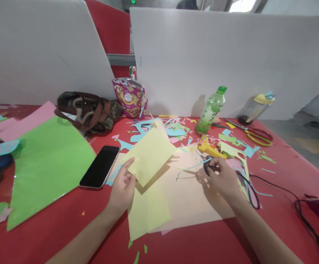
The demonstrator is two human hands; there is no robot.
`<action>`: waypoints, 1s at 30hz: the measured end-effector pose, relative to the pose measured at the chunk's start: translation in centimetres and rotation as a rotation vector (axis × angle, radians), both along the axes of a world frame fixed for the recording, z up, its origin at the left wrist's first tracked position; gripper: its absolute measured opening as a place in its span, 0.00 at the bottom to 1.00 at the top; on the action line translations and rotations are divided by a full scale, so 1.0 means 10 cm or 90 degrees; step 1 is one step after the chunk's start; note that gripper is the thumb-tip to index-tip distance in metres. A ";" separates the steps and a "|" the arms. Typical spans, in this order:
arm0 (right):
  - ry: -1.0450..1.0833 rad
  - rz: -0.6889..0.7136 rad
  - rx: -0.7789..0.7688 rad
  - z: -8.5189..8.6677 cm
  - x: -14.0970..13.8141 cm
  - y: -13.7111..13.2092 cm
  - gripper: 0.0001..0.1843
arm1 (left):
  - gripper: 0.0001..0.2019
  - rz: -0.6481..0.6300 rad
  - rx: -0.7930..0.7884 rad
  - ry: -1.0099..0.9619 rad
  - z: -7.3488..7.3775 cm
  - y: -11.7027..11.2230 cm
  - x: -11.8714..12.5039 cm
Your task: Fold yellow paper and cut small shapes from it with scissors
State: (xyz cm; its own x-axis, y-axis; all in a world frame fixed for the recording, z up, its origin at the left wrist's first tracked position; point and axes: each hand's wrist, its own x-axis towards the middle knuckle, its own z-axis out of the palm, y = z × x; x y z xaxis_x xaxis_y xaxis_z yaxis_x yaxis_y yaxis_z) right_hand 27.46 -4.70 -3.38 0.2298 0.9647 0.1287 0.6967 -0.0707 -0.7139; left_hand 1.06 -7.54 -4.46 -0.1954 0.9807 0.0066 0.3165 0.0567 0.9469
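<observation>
My left hand (123, 187) pinches the lower left edge of a pale yellow sheet of paper (151, 156), tilted up off the table. My right hand (222, 176) grips the dark handles of a small pair of scissors (202, 155), whose blades point up and to the left, apart from the sheet. Under both hands lie a cream paper sheet (187, 201) and another yellow sheet (148, 218). A thin pale strip of paper (188, 170) lies between the hands. Just beyond the scissors sits a yellow tool (211, 149), its kind unclear.
Left are a phone (100, 167) and a large green sheet (49, 161). Behind stand a camouflage bag (93, 112), a purple snack bag (130, 97), a green bottle (211, 110) and a tumbler (255, 108). Large scissors (255, 135), paper scraps (176, 130) and a black cable (275, 187) lie right and centre.
</observation>
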 end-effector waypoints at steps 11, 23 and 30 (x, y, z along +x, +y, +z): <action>-0.015 -0.003 -0.002 -0.01 -0.07 -0.04 0.07 | 0.22 -0.020 -0.021 0.005 0.02 -0.03 0.03; -0.361 -0.026 0.218 -0.15 -0.03 -0.02 0.17 | 0.22 -0.031 -0.016 0.004 -0.03 -0.03 0.01; 0.320 0.071 0.080 0.02 -0.07 -0.05 0.13 | 0.21 -0.032 -0.012 0.013 0.00 -0.04 0.03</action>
State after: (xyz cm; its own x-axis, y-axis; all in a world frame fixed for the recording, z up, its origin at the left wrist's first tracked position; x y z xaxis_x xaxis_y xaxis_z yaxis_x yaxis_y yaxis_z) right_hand 26.72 -5.16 -3.17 0.1893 0.9712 0.1450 0.2651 0.0917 -0.9599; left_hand 1.35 -7.94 -4.51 -0.1462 0.9892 -0.0088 0.3390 0.0585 0.9390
